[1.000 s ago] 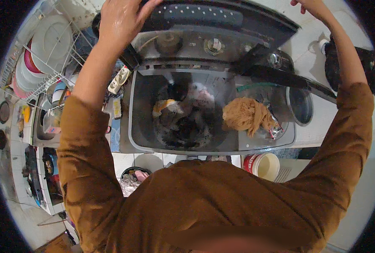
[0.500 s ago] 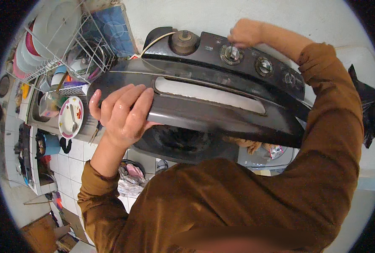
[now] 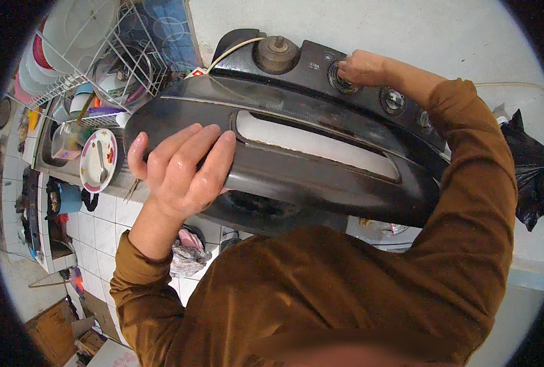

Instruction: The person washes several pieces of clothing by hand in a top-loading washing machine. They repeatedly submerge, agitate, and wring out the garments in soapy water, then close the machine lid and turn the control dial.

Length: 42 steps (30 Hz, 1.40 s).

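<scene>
A dark washing machine lid [image 3: 321, 189] stands raised in front of me, with a long pale window across it. My left hand [image 3: 189, 165] grips its left front edge, the fingers laid over the top and glistening wet. Below the lid, part of the dark tub opening [image 3: 253, 211] shows. My right hand [image 3: 361, 68] is closed round the leftmost control knob [image 3: 343, 81] on the black control panel [image 3: 315, 61] at the back; the hand covers most of that knob. Two more knobs sit to its right, the nearer one being a silver dial [image 3: 394, 101].
At left, a white wire dish rack [image 3: 110, 73] holds plates and bowls above a sink counter. A flowered plate [image 3: 94, 160] with a spoon lies there. A black plastic bag [image 3: 529, 171] hangs at right. Cloth [image 3: 188, 254] sits on the tiled floor [image 3: 104, 223].
My right hand has come down from above the panel onto the leftmost knob and closed round it. My left hand stays on the lid. The whole view has shifted slightly.
</scene>
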Available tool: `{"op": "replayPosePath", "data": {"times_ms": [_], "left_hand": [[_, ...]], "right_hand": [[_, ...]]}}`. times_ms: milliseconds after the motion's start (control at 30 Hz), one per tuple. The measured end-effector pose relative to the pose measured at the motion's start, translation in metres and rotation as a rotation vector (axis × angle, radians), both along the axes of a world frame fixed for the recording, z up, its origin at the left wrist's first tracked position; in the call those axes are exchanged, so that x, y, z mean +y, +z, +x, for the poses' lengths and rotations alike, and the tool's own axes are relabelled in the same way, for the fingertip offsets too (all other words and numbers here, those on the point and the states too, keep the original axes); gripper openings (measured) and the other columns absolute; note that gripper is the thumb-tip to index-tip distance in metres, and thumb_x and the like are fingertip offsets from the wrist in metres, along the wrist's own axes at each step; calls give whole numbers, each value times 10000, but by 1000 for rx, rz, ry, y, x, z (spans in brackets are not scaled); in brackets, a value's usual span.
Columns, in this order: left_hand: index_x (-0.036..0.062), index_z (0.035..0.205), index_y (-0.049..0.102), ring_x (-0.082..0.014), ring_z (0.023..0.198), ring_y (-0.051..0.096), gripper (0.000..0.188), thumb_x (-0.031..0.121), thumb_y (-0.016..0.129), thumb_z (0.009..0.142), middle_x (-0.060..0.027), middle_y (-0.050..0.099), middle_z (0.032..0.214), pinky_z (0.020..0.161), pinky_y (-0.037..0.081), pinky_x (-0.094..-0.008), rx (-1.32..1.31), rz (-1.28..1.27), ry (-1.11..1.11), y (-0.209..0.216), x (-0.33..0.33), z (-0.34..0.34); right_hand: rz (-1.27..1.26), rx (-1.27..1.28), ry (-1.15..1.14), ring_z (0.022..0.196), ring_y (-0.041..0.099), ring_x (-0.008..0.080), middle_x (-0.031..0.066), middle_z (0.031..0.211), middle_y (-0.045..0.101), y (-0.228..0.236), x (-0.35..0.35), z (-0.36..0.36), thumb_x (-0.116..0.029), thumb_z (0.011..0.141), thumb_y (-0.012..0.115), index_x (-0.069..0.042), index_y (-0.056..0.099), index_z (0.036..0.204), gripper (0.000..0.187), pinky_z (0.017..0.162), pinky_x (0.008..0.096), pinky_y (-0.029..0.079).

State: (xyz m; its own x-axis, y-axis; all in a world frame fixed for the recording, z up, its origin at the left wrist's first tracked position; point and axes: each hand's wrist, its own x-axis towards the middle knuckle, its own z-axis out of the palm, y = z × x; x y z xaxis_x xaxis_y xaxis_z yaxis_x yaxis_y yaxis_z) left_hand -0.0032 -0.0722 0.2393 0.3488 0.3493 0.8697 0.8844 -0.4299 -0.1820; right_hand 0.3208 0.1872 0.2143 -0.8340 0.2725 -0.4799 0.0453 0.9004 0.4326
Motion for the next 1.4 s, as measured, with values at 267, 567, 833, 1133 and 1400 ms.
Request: {"op": "replayPosePath", "data": {"times_ms": [267,567,833,1133,1400], "left_hand": [[218,941,599,-95,822,551,132,284,554,836,72,591,874,1006,201,-400,10,-35,-4,3,0,0],[190,973,607,-120,837,552,384,438,317,934,31,592,899,1011,186,-417,25,-38,-32,4,3,-3],[183,972,614,-128,849,549,411,452,306,932,23,590,908,1008,183,-423,39,-46,-33,4,2,-4],[182,975,614,-131,843,549,422,458,298,932,18,591,910,1011,179,-424,36,-35,-42,3,2,-5],[182,976,613,-129,837,551,436,461,280,935,18,591,905,1014,176,-424,39,-23,-42,2,4,-5]], "right_hand": [[-83,1,-245,735,608,321,166,796,582,-3,-1,-2,-246,758,614,18,558,812,275,641,403,500],[-67,29,-515,732,602,341,184,800,583,0,-13,-9,-312,830,572,7,566,847,320,642,426,489],[-108,70,-349,794,591,322,155,866,561,-1,-7,-2,-261,784,623,-7,561,875,277,652,415,490],[-141,70,-251,817,586,312,141,874,551,-3,0,2,-225,764,633,-20,560,880,247,681,403,494],[-155,151,-299,764,573,315,138,838,512,-6,-1,6,-229,794,612,-19,515,839,236,644,415,478]]}}
